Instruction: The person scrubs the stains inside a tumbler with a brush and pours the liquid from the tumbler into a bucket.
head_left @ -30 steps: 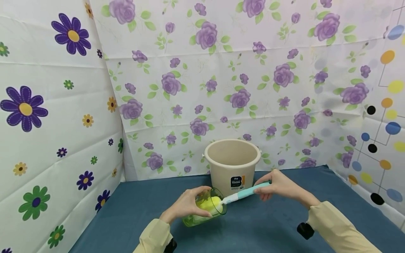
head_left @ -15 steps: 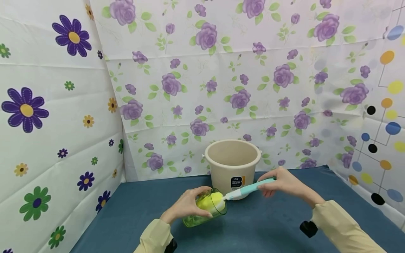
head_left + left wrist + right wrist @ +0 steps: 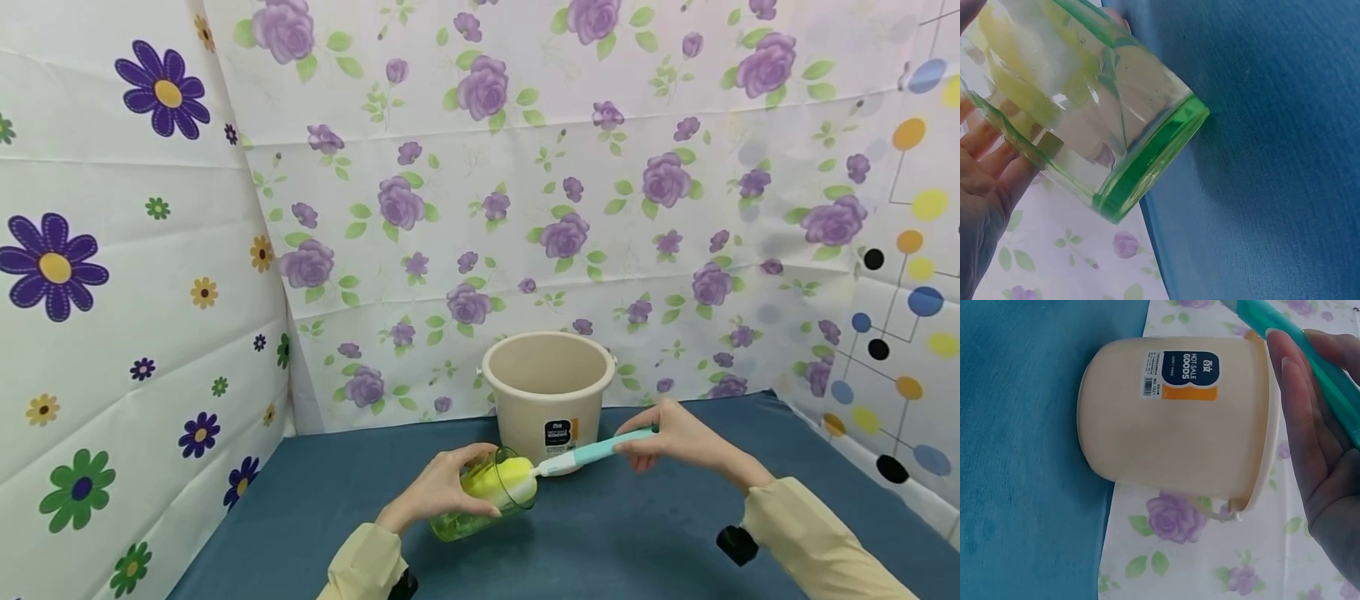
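Note:
My left hand (image 3: 435, 490) grips a clear green drinking glass (image 3: 450, 527), tilted with its mouth up to the right. In the left wrist view, the thick green base of the glass (image 3: 1150, 164) points away from the fingers. My right hand (image 3: 678, 440) pinches the teal handle of a sponge cup brush (image 3: 600, 450). The brush's yellow and white sponge head (image 3: 513, 477) sits partly inside the glass, its neck end at the rim. Seen from the right wrist, thumb and fingers hold the teal handle (image 3: 1325, 375).
A beige bucket (image 3: 546, 408) with a dark and orange label stands behind the hands, near the back edge of the blue-covered table (image 3: 337, 475). Flower-printed cloth (image 3: 420, 267) hangs behind the table. Patterned cloths close off both sides.
My right hand has shifted to the right with the brush, so the sponge head sits nearer the mouth of the glass. The left hand and glass stay nearly still. The head view shifts slightly.

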`<state>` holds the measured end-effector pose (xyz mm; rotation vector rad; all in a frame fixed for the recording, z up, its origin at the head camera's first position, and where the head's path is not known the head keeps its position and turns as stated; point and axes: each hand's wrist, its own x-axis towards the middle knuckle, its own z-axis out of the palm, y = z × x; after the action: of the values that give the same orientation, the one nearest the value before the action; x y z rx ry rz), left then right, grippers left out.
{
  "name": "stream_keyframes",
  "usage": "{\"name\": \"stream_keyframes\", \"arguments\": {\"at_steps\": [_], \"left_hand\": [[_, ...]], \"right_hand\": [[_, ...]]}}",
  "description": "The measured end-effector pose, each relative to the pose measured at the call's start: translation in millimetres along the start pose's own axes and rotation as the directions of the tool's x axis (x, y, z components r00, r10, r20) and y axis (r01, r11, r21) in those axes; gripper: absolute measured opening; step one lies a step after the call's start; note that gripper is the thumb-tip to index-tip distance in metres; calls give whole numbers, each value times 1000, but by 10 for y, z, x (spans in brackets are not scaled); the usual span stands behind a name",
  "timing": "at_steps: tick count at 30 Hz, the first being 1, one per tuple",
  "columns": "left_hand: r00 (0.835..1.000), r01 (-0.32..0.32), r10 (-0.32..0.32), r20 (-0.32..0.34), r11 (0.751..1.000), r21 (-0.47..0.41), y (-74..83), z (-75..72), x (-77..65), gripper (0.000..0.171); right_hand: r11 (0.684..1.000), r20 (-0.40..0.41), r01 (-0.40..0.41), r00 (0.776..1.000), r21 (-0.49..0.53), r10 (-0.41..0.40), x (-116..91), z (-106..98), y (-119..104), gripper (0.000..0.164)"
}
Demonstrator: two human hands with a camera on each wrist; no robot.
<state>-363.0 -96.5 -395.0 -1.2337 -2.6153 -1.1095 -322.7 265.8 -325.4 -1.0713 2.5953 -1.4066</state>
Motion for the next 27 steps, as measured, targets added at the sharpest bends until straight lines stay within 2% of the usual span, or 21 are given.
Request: {"name": "stream_keyframes", "arguments": {"at_steps": [10,17,27], "left_hand": [[1000,-13,13,-5,1000,0,-7,-4,0,77],[1000,-17,17,-4,1000,-17,-20,-2,-12,76],[1000,-14,15,-7,1000,0,-15,6,3,77]], "right_hand": [[997,16,-36,999,70,35,-24,22,-81,24],[996,0,-42,999,82,43,-27,-25,-41,24],[998,-10,16,1000,59,-15,-20,-133,-44,23]]}}
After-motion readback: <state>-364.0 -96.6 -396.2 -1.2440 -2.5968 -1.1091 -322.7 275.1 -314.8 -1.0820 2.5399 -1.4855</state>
